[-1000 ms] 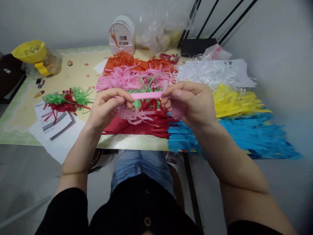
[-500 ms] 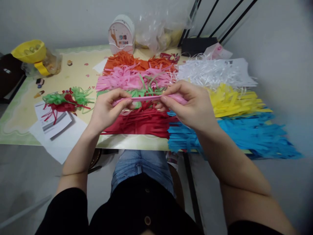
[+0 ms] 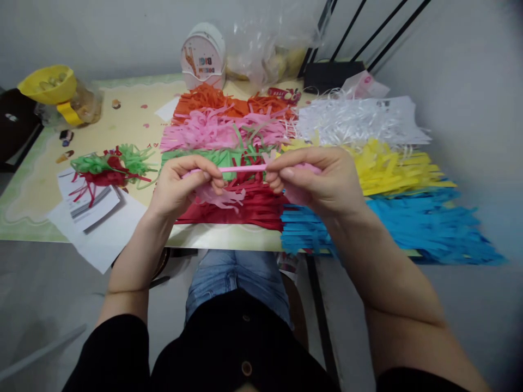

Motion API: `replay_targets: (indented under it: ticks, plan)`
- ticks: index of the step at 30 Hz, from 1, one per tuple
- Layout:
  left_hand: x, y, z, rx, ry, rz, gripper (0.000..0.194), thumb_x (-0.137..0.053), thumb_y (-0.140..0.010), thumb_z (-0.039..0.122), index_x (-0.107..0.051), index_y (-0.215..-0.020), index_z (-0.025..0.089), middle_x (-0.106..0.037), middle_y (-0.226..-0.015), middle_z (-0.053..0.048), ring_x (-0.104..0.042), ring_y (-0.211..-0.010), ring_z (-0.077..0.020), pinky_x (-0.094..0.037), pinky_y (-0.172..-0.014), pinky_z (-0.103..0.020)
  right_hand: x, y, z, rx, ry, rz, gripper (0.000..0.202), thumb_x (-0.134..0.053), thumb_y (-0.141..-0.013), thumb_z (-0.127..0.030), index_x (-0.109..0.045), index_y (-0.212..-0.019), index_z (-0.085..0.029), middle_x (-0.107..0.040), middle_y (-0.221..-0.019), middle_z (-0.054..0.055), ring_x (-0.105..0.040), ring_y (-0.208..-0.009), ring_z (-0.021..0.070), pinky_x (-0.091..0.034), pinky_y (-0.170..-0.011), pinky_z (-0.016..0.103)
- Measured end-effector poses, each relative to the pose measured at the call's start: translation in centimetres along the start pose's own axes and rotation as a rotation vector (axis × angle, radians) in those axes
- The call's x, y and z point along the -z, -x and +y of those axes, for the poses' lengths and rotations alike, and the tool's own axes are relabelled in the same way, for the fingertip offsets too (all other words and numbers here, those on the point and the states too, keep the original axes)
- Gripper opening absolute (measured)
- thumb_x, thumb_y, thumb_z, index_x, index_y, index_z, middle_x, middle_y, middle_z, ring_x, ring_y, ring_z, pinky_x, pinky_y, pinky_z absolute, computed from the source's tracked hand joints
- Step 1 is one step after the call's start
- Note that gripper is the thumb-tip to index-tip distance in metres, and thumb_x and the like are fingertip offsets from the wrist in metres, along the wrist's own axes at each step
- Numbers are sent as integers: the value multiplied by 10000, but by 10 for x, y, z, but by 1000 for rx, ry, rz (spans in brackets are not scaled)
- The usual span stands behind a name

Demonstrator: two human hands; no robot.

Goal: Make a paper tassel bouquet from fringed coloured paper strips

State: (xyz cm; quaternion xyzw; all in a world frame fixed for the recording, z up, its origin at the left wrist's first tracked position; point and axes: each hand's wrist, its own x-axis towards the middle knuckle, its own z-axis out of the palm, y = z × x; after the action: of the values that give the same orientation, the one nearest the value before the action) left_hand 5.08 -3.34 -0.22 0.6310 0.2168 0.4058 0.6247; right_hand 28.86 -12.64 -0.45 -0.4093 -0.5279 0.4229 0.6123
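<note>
A pink tissue strip is stretched level between my two hands, twisted thin in the middle. My left hand pinches its left end, and pink fringe hangs below those fingers. Its right end is in the closed fingers of my right hand, with more pink paper partly hidden behind the palm. Under and beyond the hands lie rows of fringed paper: red, green, pink and orange. Yellow fringe and blue fringe lie to the right.
White fringe lies at the back right, near a black box. A round-topped box and a plastic bag stand behind. On the left are a green-red tassel bundle, papers and a yellow funnel.
Both hands have come down slightly, still holding the pink strip. Its middle looks thinner, and pink fringe now hangs in view beneath my left hand.
</note>
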Motion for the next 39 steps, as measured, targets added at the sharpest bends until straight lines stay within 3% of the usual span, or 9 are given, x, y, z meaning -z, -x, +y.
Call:
replay_targets:
  ticks: [8, 14, 16, 20, 22, 25, 29, 35, 39]
  plan:
    - [8, -6, 27, -126, -644, -320, 115, -746, -890, 300, -771, -856, 193, -846, -1071, -88, -793, -1068, -263, -614, -977, -367, 7, 3, -13, 432, 774, -339, 199, -650, -956, -190, -828, -969, -277, -841, -964, -3, -792, -865, 146, -639, -827, 276]
    - [2, -21, 26, -83, -737, -631, 200, -664, -994, 334, -828, -968, 223, -836, -875, -28, -762, -742, -158, -570, -743, -255, 10, 9, -22, 562, 939, -511, 236, -584, -1014, -181, -802, -1070, -251, -834, -1069, 37, -790, -997, 164, -633, -896, 289]
    - [4, -20, 19, -147, -851, -591, 217, -642, -1011, 325, -818, -951, 214, -823, -849, -35, -755, -750, -162, -582, -775, -272, 13, 12, -23, 510, 933, -510, 234, -592, -1005, -189, -801, -1097, -239, -833, -1093, 43, -788, -1013, 172, -627, -917, 298]
    - [9, -18, -4, -524, -1162, -340, 213, -583, -1054, 290, -785, -1000, 250, -808, -898, -9, -765, -938, -178, -518, -1180, -459, 12, 5, -19, 170, 753, -361, 335, -668, -994, -368, -775, -1280, -230, -818, -1224, 59, -783, -1080, 213, -617, -963, 340]
    - [11, -17, -17, -712, -1211, -270, 181, -583, -1068, 295, -763, -1089, 293, -817, -1000, 25, -773, -1029, -159, -439, -1279, -491, 8, -3, -12, -11, 593, -282, 372, -680, -987, -487, -802, -1209, -215, -831, -1155, 61, -783, -1014, 218, -616, -898, 333]
    - [12, -14, -32, -864, -1142, -198, 161, -638, -1059, 299, -738, -1182, 327, -823, -1138, 34, -787, -1124, -166, -445, -1283, -494, -2, -11, 1, -224, 298, -337, 467, -768, -890, -630, -800, -958, -169, -826, -899, 68, -722, -749, 172, -556, -682, 281]
    - [5, -5, -42, -819, -1045, -39, 140, -660, -1053, 319, -767, -1142, 301, -841, -1088, 3, -807, -1118, -211, -448, -1273, -553, -19, -5, 10, -325, 20, -281, 498, -882, -780, -633, -728, -881, -170, -781, -754, 32, -559, -534, 87, -429, -520, 228]
    - [-25, 9, -48, -666, -787, 279, 208, -641, -1058, 357, -827, -1037, 268, -856, -986, 17, -825, -903, -172, -510, -1236, -502, -43, 1, 19, -141, -183, -114, 451, -881, -802, -604, -736, -932, -197, -752, -746, 5, -720, -709, 136, -612, -762, 280]
    - [-44, 15, -49, -464, -454, 360, 162, -755, -991, 373, -863, -1070, 282, -860, -1003, 17, -826, -940, -178, -640, -1048, -371, -52, -2, 28, 36, -132, -3, 410, -798, -899, -578, -698, -993, -193, -755, -821, 8, -729, -745, 131, -625, -791, 276]
